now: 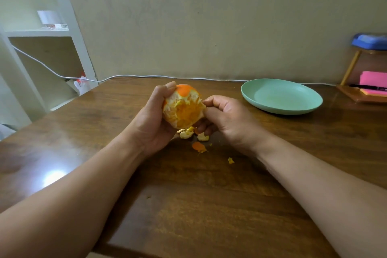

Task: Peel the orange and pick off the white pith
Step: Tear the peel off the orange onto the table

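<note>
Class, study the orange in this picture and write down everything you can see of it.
The orange is round and mostly peeled: ragged white pith covers much of it, bare flesh shows in the middle, and one patch of bright peel sits on top. It is held above the wooden table, over a few peel scraps. The left hand grips it from its left side; the right hand pinches at its right edge.

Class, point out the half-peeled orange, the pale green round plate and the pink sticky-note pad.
half-peeled orange (184,111): head view, exposed flesh at its middle.
pale green round plate (246,95): head view, bare left rim.
pink sticky-note pad (373,79): head view, top sheet.
</note>
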Demonstrator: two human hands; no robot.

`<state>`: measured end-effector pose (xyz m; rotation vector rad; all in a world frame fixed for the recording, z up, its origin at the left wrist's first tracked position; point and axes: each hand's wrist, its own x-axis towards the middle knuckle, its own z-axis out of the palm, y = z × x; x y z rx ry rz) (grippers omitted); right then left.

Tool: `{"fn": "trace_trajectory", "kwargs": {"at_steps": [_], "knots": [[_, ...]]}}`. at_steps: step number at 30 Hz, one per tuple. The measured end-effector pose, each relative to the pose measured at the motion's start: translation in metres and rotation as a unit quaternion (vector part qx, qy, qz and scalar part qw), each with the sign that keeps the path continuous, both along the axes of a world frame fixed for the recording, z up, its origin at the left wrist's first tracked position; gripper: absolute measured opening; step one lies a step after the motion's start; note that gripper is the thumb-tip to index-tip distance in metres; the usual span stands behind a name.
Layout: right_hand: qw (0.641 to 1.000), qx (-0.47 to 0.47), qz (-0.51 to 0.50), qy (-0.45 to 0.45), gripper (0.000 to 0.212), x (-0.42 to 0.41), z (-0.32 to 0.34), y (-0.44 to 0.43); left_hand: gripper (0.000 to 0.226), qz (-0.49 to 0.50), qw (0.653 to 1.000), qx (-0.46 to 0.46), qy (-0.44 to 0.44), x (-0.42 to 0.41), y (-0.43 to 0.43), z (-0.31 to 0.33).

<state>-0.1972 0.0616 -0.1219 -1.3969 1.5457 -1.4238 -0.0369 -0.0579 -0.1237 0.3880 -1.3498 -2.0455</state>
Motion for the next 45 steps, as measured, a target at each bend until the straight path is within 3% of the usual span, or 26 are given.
{"fn": "trace_trajectory", "kwargs": {"at_steps": [7, 12, 15, 18, 26, 32, 36, 38, 41, 45], "knots": [[0.999, 0.030, -0.002, -0.017, 0.029, 0.004, 0.001, 0.000, 0.053, 0.005, 1.000, 0.011, -0.001, -0.003, -0.005, -0.003], [0.999, 0.018, 0.006, 0.040, 0.020, -0.001, 0.000, -0.002, 0.037, 0.002, 1.000, -0.007, -0.011, -0.004, 0.001, -0.003], [0.998, 0.013, -0.002, 0.063, 0.015, -0.003, -0.001, -0.001, 0.040, 0.006, 1.000, -0.003, -0.025, -0.004, 0.004, -0.002], [0.999, 0.001, 0.011, 0.037, 0.015, -0.006, -0.001, -0.001, 0.057, -0.002, 1.000, 0.017, -0.014, -0.004, 0.001, -0.002], [0.999, -0.002, 0.023, -0.037, 0.024, -0.004, -0.004, -0.007, 0.054, 0.016, 0.998, 0.054, 0.002, -0.001, 0.003, 0.003], [0.988, -0.026, -0.077, 0.130, 0.013, -0.007, -0.003, -0.002, 0.076, 0.050, 0.991, -0.056, -0.115, -0.007, 0.007, 0.010], [0.956, -0.064, -0.131, 0.253, 0.013, -0.005, -0.002, -0.002, 0.040, 0.060, 0.986, -0.085, -0.130, -0.001, 0.002, 0.012], [0.942, -0.072, -0.132, 0.301, 0.014, -0.001, 0.000, 0.001, 0.045, 0.056, 0.986, -0.076, -0.139, 0.001, 0.001, 0.011], [0.937, -0.071, -0.103, 0.325, 0.016, 0.002, 0.003, 0.004, 0.058, 0.037, 0.983, -0.117, -0.138, 0.003, -0.001, 0.009], [0.943, -0.044, -0.107, 0.313, 0.016, 0.000, 0.006, 0.004, 0.048, 0.068, 0.980, -0.146, -0.119, 0.002, -0.004, 0.005]]}}
